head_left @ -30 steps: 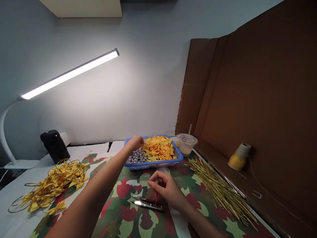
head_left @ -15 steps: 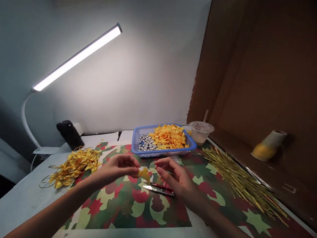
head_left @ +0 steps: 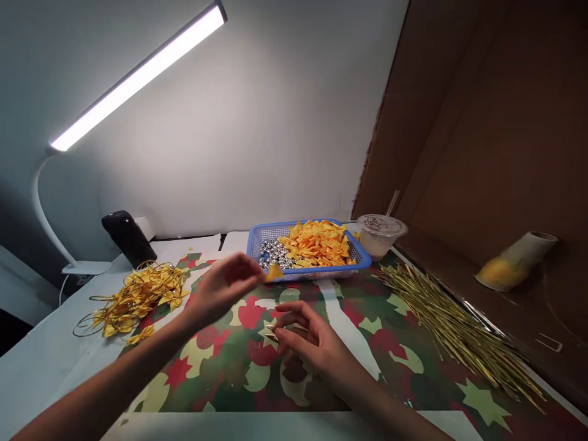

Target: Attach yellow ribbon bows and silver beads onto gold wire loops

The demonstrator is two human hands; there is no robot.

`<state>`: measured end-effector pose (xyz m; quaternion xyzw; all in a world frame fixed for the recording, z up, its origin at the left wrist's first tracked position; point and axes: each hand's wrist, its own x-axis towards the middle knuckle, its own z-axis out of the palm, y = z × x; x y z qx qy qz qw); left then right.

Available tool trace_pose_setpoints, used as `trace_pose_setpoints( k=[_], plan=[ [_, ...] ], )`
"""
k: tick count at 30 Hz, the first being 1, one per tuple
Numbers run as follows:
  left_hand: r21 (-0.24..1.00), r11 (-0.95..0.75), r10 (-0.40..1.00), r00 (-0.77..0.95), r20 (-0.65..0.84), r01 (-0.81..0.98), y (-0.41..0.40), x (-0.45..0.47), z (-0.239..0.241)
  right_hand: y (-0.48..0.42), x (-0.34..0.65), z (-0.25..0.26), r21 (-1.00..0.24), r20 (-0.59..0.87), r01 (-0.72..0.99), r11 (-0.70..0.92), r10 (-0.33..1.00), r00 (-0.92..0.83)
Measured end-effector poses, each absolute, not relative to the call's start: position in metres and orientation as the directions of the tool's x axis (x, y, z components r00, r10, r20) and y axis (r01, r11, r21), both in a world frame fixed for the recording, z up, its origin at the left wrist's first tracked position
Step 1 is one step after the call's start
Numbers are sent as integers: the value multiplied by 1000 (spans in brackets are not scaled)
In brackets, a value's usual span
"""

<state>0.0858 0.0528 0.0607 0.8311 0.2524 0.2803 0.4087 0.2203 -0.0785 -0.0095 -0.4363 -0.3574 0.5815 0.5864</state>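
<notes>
My left hand (head_left: 223,289) is raised over the patterned mat (head_left: 367,324) and pinches a small yellow fabric piece (head_left: 274,271) at its fingertips, just in front of the blue basket (head_left: 255,237). The basket holds yellow fabric pieces (head_left: 319,242) and silver beads (head_left: 271,251). My right hand (head_left: 307,340) rests low on the mat with its fingers curled together over the thread snips (head_left: 271,335), which are mostly hidden. What the fingers hold, if anything, I cannot make out.
Yellow pieces on wire hoops (head_left: 138,294) are piled at the left. Gold sticks (head_left: 452,324) lie at the right, beside a cardboard wall (head_left: 482,122). A lidded cup (head_left: 380,234), a yellow thread cone (head_left: 512,262), a black device (head_left: 128,236) and a desk lamp (head_left: 138,67) stand around.
My left hand came back from the basket with a yellow piece, then lifted it up and to the right. My right hand sank onto the snips. The view shifted left.
</notes>
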Motion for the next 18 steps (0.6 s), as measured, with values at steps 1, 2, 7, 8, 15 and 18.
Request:
trace_pose_setpoints(
  k=[1, 2, 7, 8, 15, 18],
  plan=[
    [798, -567, 650, 706, 280, 205, 66, 98, 64, -77, 220, -10, -925, -94, -375, -58, 992, 79],
    [775, -591, 650, 702, 291, 225, 79, 111, 67, -76, 219, -10, -924, -102, -377, -64, 991, 82],
    [632, -676, 616, 762, 202, 379, 139, 176, 60, -72, 217, -14, -924, -109, -375, -72, 991, 80],
    [594, -699, 602, 775, 190, 398, 147, 187, 57, -71, 218, -14, -923, -108, -379, -69, 991, 84],
    [398, -812, 488, 871, 62, 427, 157, 232, 52, -72, 221, -2, -897, -138, -430, -100, 989, 57],
    [357, -826, 470, 883, 6, 437, 157, 238, 50, -73, 222, 2, -890, -153, -439, -124, 988, 32]
  ],
)
